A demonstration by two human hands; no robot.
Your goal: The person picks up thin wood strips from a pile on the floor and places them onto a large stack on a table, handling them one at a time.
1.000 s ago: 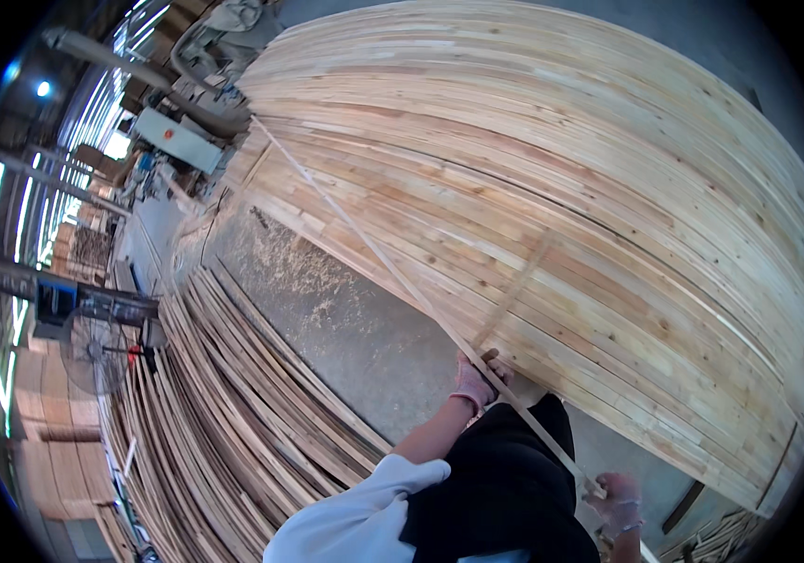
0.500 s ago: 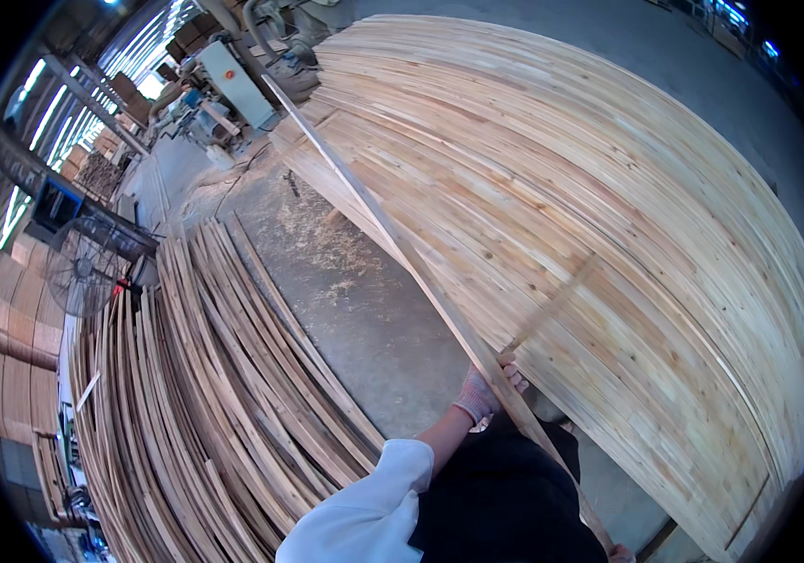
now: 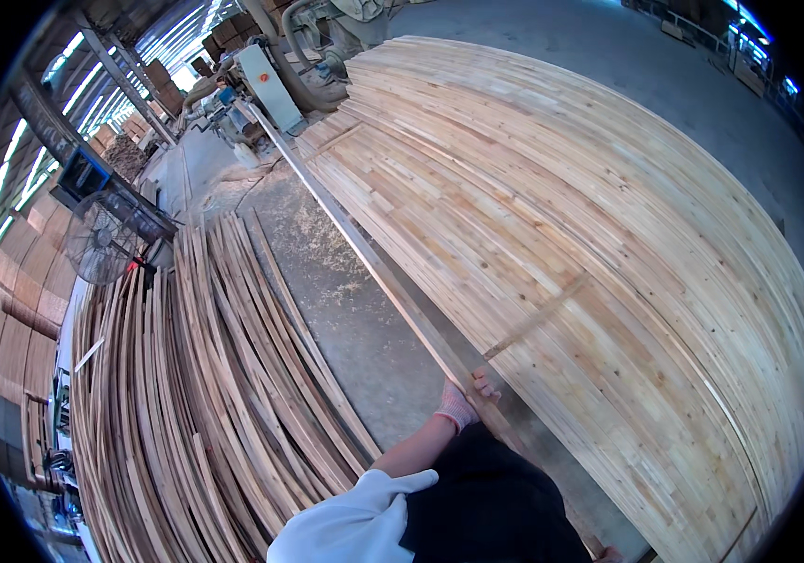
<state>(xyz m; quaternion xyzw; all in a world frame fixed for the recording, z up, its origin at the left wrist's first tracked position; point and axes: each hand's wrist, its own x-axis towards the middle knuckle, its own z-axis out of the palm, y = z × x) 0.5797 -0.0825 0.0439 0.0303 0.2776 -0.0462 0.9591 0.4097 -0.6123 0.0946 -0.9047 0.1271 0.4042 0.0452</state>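
Note:
A long, narrow wooden strip slants from the machinery at the far left down to the lower edge, beside the left edge of a wide layer of pale jointed boards. My left hand, in a knitted glove with bare fingertips, is closed around the strip in its nearer part. Only a bit of my right hand shows at the lower edge, by the strip's near end; its fingers seem curled on it, and the rest is cut off. A thin dark crosspiece lies across the boards.
Many loose wooden strips lie in a pile at my left. Behind them stand a fan and stacked brown boards. A grey control cabinet stands at the far end. Wood shavings litter the concrete floor.
The strip has moved left, from overlapping the boards' edge to over the floor gap beside them. My left hand has moved left with it, still closed. The view has shifted slightly.

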